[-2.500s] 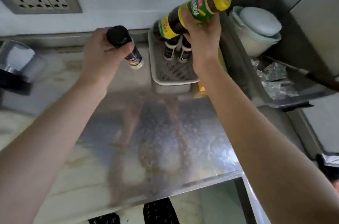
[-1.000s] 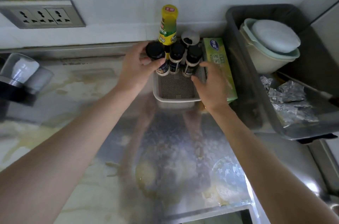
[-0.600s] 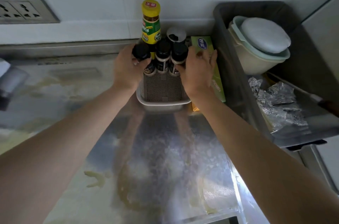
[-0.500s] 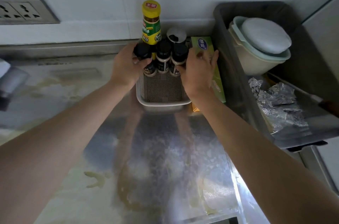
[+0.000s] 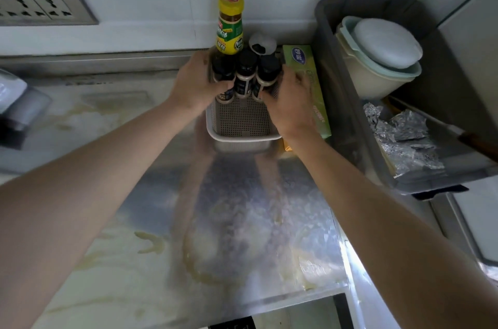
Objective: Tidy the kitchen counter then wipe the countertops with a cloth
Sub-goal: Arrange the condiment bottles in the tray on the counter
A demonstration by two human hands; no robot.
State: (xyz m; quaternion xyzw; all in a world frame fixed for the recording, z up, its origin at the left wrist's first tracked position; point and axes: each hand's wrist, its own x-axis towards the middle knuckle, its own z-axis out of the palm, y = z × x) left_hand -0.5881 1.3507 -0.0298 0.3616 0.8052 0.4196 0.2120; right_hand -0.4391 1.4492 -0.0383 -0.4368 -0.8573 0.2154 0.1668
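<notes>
The 3 small black-capped spice bottles (image 5: 245,78) stood in a row at the back of the white perforated plastic basket (image 5: 242,123). That basket sat on the shiny metal worktop (image 5: 229,221) close to the wall, with a tall yellow-capped sauce bottle (image 5: 230,29) right behind the row. The left hand (image 5: 196,83) and right hand (image 5: 289,102) were curled round the outer bottles from either side, squeezing the row together. Imo the trick was to nudge them snug and upright, gently, since narrow bottles like these probably tip easily. Just right of the basket lay a green cardboard box (image 5: 310,78), close against the right hand, so not much elbow room there. Past it was a grey plastic bin (image 5: 331,64) with a pale lidded bowl (image 5: 382,59) and crumpled foil (image 5: 404,140). The yellowish smears (image 5: 151,243) on the worktop looked like a job for the cloth.
</notes>
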